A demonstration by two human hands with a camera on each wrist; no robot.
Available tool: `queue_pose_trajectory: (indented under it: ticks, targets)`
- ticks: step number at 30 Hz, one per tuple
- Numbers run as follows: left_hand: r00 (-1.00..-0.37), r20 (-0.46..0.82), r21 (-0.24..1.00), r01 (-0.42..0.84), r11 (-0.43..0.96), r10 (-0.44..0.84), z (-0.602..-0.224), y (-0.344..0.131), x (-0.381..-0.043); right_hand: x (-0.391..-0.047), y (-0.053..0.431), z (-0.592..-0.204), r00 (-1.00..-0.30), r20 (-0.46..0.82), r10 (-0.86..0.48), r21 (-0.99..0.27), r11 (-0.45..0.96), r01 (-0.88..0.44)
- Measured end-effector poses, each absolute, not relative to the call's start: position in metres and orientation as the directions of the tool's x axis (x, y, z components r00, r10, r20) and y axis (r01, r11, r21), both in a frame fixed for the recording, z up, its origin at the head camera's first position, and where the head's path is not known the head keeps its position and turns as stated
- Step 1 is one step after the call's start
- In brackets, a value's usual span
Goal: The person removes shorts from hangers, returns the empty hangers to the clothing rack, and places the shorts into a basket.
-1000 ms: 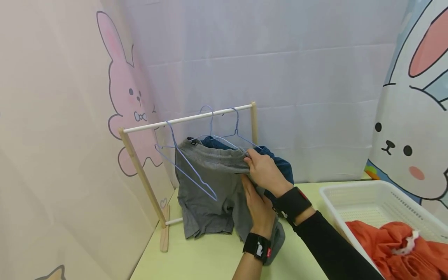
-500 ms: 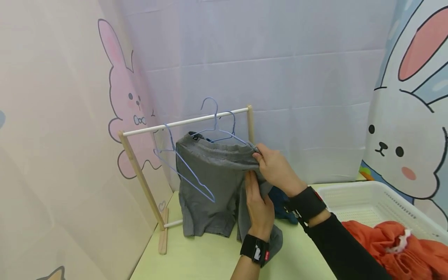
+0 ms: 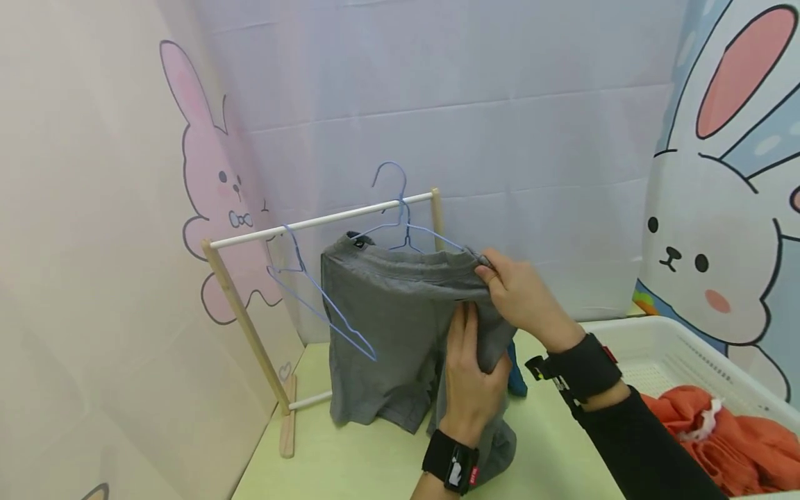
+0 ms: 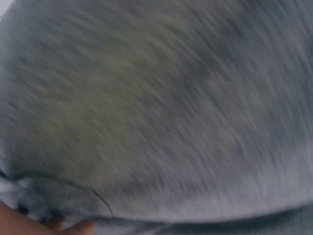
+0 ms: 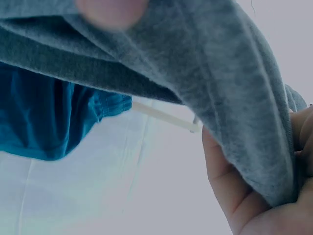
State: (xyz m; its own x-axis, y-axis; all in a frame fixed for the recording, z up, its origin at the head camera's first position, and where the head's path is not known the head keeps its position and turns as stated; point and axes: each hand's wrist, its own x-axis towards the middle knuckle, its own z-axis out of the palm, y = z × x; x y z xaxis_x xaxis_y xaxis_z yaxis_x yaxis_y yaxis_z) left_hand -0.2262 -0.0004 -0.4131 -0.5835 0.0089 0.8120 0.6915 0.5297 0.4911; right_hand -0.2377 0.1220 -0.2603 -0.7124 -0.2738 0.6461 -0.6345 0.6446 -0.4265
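Observation:
Grey shorts (image 3: 387, 326) hang from a light blue wire hanger (image 3: 400, 223) whose arms run inside the waistband. The hanger's hook stands above the rack's rod, apart from it. At the waistband's right corner, my right hand (image 3: 528, 302) pinches the cloth between thumb and fingers. Lower down, my left hand (image 3: 471, 382) lies against the front of the right leg, its fingers straight and the thumb spread. Grey cloth fills most of the left wrist view. Behind the grey shorts, a blue garment (image 5: 39, 112) is mostly hidden in the head view.
A small rack with a white rod (image 3: 325, 219) and wooden posts stands on the pale yellow table (image 3: 350, 465). A bare blue hanger (image 3: 319, 298) hangs at its left, in front of the shorts. At right, a white basket (image 3: 669, 333) holds orange cloth (image 3: 719, 437).
The grey shorts and their hanger have come up and right, toward the head camera, and the hook has risen off the rod. Both hands keep their places on the cloth.

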Motion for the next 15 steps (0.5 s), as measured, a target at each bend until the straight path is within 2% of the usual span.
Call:
queue_pose_trajectory:
  ticks: [8,15]
  targets:
    - [-0.498,0.855,0.347,0.758,0.552,0.147,-0.404,-0.012,-0.212,-0.226,0.150,-0.259,-0.703,0.658,-0.272,-0.401,0.663,-0.632]
    - [-0.467,0.884,0.362,0.718,0.594,0.026,-0.381,-0.034,-0.207,-0.218,0.182,-0.261,-0.694,0.658,-0.292,-0.391,0.655,-0.646]
